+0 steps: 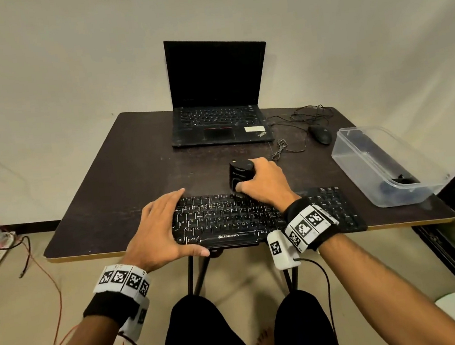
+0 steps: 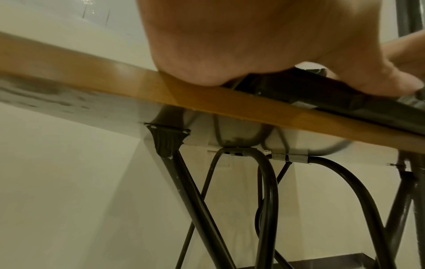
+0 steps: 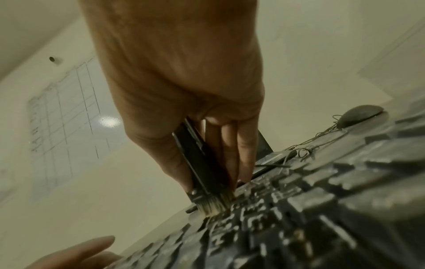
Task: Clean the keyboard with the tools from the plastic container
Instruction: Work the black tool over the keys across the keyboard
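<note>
Gripping 1 brush w/ right hand on 1 keyboard; left hand flat, steadying.

open laptop, wired mouse, table

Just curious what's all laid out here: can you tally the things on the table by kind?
Keyboards: 1, the keyboard
Laptops: 1, the laptop
Mice: 1, the mouse
Plastic containers: 1, the plastic container
Cleaning tools in use: 1, the brush tool
Total: 5
</note>
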`<state>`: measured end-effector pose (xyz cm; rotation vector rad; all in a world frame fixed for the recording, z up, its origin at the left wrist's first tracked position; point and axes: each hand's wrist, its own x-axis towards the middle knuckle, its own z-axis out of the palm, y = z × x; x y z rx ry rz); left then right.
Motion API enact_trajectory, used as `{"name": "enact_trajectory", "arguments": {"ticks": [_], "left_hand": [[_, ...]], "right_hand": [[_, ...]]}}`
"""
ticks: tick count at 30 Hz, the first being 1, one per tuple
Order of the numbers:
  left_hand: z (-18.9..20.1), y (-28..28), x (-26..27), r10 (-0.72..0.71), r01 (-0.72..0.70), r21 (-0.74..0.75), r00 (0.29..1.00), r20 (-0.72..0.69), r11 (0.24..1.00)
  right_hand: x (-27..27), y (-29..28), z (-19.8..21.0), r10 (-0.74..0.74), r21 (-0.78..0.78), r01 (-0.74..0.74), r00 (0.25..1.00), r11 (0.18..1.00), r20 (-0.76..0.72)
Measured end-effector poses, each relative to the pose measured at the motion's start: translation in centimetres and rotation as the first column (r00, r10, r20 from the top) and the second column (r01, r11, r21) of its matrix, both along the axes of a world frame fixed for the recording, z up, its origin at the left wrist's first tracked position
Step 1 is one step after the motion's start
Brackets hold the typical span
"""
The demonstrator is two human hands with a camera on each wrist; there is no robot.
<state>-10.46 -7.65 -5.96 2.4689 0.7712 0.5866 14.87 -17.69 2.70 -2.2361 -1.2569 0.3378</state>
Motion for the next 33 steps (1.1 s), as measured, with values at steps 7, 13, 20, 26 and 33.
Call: {"name": "enact_trajectory", "arguments": {"ticks": [7,13,20,26,33], "left_hand": [[-0.3,-0.3,0.0,0.042,-0.042,0.086,0.999,-0.004,0.995],[-0.4,-0.8,-0.3,0.092,-0.089,0.114,0.996,-0.017,0.989],[-0.3,-1.4,-0.4,0.125,-0.12,0.154,0.992,-0.024,0.981],[-0.2,-1.5,-0.4,0.158,-0.156,0.148,0.987,-0.005,0.977],[-0.9,-2.0,-0.2,0.199,-0.188,0.215,0.98,-0.029,0.958]], "right_hand": [[-0.2,1.0,0.4,0.016,-0.021,-0.016,1.0,1.0,-0.024],[-1.1,1.8,0.3,0.053,-0.043,-0.055,0.998,0.998,-0.045],[-1.6,2.3,0.4,0.126,-0.047,-0.129,0.99,0.991,-0.07],[-2.2,2.9,0.7,0.208,-0.089,-0.217,0.973,0.972,-0.1],[-2.3,3.3,0.6,0.192,-0.08,-0.197,0.979,0.977,-0.063]]}}
